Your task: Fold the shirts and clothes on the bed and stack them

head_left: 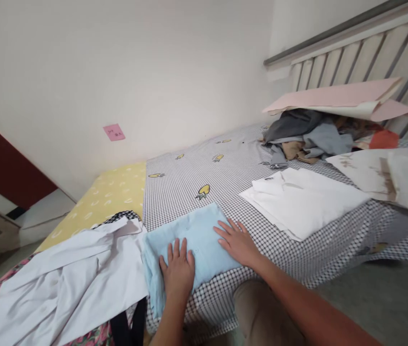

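Observation:
A light blue garment point(204, 230), folded into a rough rectangle, lies at the near edge of the bed. My left hand point(178, 269) rests palm down on its left part, fingers spread. On its right end lies my right hand point(238, 242), flat with the fingers apart. The garment's left side hangs down a little in a loose fold. To its left, touching or nearly touching it, is a white buttoned shirt point(70, 283), spread out and wrinkled. A folded white garment point(301, 199) sits to the right, apart from my right hand.
The bed has a black-and-white checked sheet point(182, 192) and a yellow section point(117, 192). At the far right, a pink folded sheet point(337, 96) tops a heap of grey and brown clothes point(301, 134). White fabric or packaging point(405, 178) lies nearby. A slatted rail point(355, 55) stands behind.

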`<state>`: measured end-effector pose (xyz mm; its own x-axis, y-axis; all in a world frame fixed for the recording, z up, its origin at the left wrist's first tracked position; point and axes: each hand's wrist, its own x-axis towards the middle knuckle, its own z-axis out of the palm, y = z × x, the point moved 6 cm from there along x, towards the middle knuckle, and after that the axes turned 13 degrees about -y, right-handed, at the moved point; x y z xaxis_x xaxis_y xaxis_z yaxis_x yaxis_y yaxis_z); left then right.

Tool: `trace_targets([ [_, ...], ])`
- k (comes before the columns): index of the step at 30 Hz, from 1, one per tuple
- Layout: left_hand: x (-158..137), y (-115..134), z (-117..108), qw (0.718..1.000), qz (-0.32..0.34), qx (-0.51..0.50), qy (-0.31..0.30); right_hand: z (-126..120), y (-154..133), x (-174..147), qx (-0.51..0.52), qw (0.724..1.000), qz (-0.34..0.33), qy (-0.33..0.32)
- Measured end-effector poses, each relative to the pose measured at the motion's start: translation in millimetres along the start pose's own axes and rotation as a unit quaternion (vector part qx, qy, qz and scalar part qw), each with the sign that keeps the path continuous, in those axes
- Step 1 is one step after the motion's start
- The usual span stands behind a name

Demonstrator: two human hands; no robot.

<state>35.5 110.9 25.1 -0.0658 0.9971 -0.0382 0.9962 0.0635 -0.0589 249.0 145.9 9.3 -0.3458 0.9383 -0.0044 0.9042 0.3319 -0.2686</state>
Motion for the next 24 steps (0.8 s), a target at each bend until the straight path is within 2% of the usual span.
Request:
trace_targets([
  [24,-5.3,1.5,-1.7,0.999,0.004,-0.035,0.017,9.1,7.3,0.6,-0.027,1.000,0.013,-0.004],
])
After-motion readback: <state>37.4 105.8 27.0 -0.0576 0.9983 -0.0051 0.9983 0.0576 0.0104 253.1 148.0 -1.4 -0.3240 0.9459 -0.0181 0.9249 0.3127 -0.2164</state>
